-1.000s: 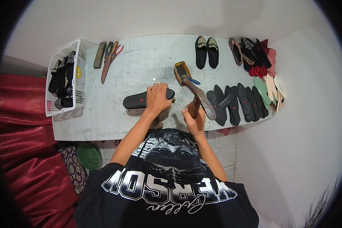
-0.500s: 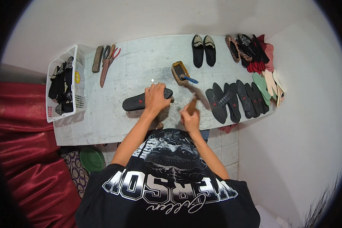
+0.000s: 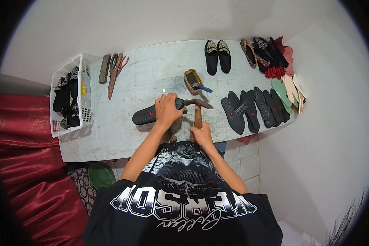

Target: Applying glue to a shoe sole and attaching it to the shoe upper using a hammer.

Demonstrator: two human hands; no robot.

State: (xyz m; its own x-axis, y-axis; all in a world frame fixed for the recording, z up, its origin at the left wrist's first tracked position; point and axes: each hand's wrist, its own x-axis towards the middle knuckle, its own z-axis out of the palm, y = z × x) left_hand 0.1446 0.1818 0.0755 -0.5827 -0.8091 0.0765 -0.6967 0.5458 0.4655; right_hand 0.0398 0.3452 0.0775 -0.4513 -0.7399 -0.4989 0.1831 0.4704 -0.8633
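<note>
My left hand (image 3: 168,110) grips a black shoe (image 3: 145,116) near one end, its dark sole facing up with a small red mark. Something brown, partly hidden, shows beneath the shoe by my fingers. In my right hand (image 3: 201,134) is a hammer (image 3: 198,115), its wooden handle in my closed fingers. The rusty hammer head lies against or right beside the shoe's right end; which of the two I cannot tell. Beyond the hammer sits a yellow-brown container (image 3: 192,82) with a blue-handled brush (image 3: 203,88) resting in it.
Several black soles (image 3: 233,112) lie at the right, beside green and cream insole pieces (image 3: 281,92). Finished-looking black shoes (image 3: 211,59) and more footwear (image 3: 249,53) stand at the back. A white basket (image 3: 86,88) of shoes is at the left, near scissors, pliers and a sheathed knife (image 3: 111,86).
The hammer has swung left, its head coming from the right of the shoe to the shoe's end. My left hand keeps its hold on the shoe.
</note>
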